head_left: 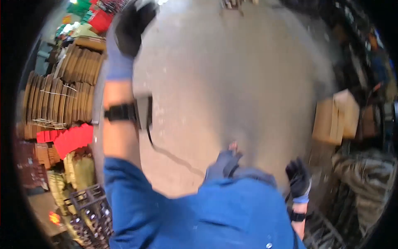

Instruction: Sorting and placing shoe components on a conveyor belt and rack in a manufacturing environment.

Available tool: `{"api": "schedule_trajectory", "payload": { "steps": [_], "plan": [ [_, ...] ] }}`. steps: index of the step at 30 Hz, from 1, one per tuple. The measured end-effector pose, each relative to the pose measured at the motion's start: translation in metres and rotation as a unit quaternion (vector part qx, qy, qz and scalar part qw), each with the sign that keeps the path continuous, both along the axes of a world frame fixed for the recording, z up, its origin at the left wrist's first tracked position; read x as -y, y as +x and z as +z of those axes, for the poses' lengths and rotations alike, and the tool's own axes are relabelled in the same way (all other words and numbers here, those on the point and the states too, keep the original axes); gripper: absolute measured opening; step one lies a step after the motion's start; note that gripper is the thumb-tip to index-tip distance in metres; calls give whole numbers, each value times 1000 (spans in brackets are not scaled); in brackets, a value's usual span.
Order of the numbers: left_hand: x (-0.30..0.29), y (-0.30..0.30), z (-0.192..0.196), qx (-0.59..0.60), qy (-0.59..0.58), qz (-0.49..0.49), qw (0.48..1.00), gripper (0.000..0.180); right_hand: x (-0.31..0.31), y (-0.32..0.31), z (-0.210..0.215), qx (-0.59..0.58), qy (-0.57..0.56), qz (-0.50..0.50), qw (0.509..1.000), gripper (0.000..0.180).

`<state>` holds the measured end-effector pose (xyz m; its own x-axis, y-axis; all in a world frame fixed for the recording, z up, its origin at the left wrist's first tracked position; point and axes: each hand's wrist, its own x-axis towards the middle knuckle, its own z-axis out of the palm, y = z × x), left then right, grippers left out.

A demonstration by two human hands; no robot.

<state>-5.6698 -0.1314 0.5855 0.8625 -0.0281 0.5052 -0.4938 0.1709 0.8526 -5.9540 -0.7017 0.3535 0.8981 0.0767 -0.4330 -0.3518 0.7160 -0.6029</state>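
My left arm stretches far forward on the left, and my left hand (133,29) wears a dark glove with a grey-blue cuff. Motion smears its fingers, so their pose and anything in them cannot be made out. Strapped to that forearm is a grey box-like device (143,113) on a black band, with a thin black cable (174,159) trailing from it. Low on the right hangs my right hand (298,177), in a black glove with fingers slightly apart and nothing visible in it. A black band (297,216) circles the right wrist.
Smooth concrete floor (232,83) spreads ahead. Along the left stand stacks of flattened cardboard (58,101), red sheets (74,139) and a dark metal rack (91,207). To the right are a cardboard box (329,120) and a heap of brownish sacking (365,178).
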Motion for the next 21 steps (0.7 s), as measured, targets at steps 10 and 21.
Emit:
{"api": "schedule_trajectory", "payload": {
  "steps": [10,21],
  "plan": [
    [9,-23,-261,-476,-137,135,858,48,-125,323,-20,2,-10,191,981,44],
    [-61,19,-365,-544,-222,443,677,34,-398,750,5,46,14,434,900,44]
  ]
}}
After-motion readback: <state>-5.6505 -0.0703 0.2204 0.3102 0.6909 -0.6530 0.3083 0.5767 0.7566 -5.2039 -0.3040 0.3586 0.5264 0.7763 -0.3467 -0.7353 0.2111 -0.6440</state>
